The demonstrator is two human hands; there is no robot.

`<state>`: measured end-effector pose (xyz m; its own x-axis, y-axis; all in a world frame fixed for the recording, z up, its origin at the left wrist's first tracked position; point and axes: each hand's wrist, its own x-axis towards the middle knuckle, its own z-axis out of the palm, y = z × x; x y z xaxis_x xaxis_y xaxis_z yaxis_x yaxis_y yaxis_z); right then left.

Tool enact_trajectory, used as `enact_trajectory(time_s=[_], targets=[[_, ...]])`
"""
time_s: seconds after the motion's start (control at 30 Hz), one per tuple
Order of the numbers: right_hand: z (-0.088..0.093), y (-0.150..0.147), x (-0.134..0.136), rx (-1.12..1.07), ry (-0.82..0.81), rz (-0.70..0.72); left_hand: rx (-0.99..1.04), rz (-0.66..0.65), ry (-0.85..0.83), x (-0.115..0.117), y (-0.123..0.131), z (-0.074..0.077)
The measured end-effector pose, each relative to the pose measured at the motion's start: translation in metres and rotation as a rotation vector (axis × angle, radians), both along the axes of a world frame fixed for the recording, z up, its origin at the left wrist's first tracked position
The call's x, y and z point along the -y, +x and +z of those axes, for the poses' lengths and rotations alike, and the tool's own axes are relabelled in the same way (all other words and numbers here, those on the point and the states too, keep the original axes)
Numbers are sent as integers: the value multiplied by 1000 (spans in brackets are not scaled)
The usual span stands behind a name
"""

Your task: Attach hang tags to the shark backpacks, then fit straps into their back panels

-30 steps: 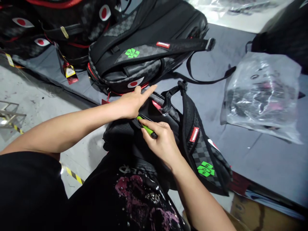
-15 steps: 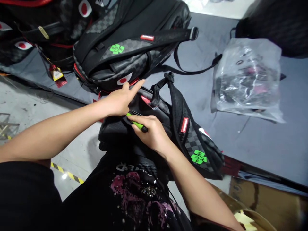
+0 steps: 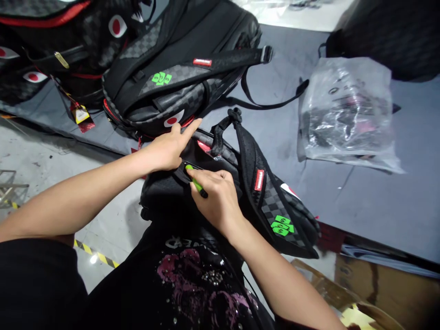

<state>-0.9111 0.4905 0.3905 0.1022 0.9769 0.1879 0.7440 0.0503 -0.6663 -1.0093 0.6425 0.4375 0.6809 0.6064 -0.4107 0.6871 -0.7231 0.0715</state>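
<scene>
We saw the right hand's [image 3: 217, 197] fingers closed round a green tool [image 3: 196, 182], over the near backpack [image 3: 256, 201]. Left hand [image 3: 167, 150] rested there, index extended, perhaps to steady it; its hold we couldn't tell.

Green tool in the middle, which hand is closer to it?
Right. The right hand has the green tool in its grip; the left hand is near its upper end.

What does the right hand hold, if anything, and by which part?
The right hand holds a slim green tool by its body, black end showing.
</scene>
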Motion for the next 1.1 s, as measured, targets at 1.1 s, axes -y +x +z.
enact_trajectory(time_s=[1.1], targets=[[-2, -2, 5, 0, 22, -138, 27, -7, -17, -1, -1, 0]])
